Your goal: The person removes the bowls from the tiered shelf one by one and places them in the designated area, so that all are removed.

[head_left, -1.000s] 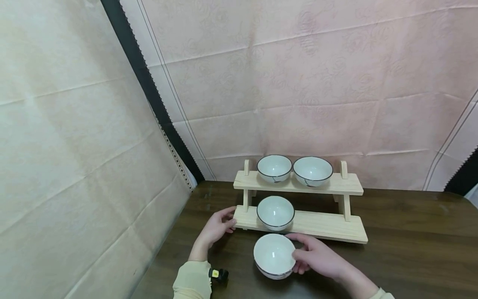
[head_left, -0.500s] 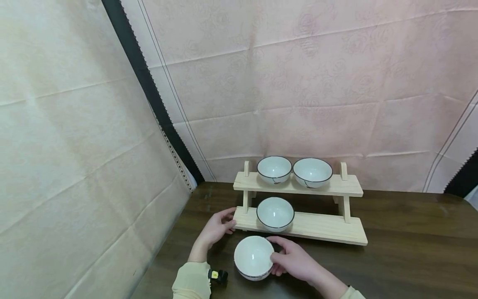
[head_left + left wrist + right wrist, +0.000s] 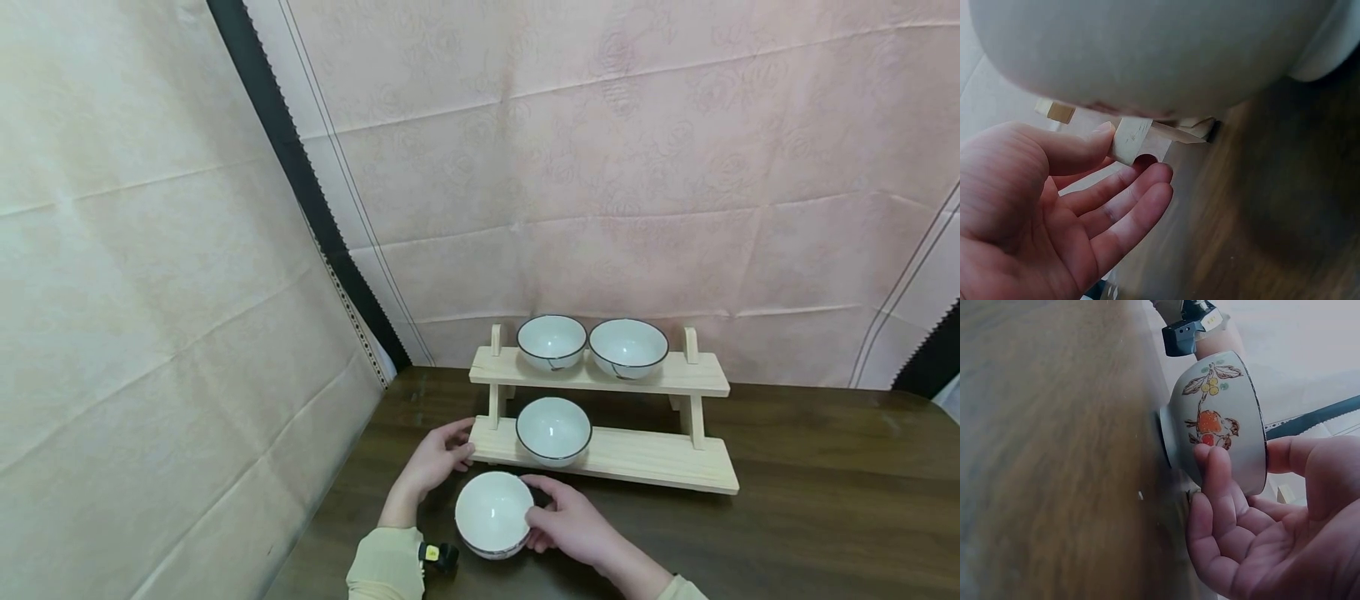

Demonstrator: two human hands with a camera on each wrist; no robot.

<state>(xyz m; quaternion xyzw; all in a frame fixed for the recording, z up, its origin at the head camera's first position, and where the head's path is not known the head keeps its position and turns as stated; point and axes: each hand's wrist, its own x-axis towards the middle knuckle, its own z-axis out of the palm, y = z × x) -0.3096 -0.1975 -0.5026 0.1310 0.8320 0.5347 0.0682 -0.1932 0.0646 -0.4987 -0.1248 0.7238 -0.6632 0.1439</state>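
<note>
A white bowl (image 3: 493,513) with a dark rim is in my right hand (image 3: 573,521), just in front of the rack. The right wrist view shows fruit and leaves painted on the bowl's outside (image 3: 1213,419); my thumb is at its rim and the fingers lie along its wall. My left hand (image 3: 435,457) grips the left end of the lower shelf of a two-tier wooden rack (image 3: 652,454). In the left wrist view, the thumb and fingers (image 3: 1129,215) pinch the board's end (image 3: 1130,139), partly hidden behind the bowl (image 3: 1147,50).
Two bowls (image 3: 552,340) (image 3: 628,346) stand side by side on the upper shelf. Another bowl (image 3: 553,429) sits toward the left of the lower shelf. A dark wooden table (image 3: 817,483) carries the rack, with a pale cloth (image 3: 637,167) hanging behind. A black wrist camera (image 3: 442,556) is on my left wrist.
My right hand has moved left with the bowl, from in front of the lower-shelf bowl to near my left forearm. The left hand and the rack have stayed in place.
</note>
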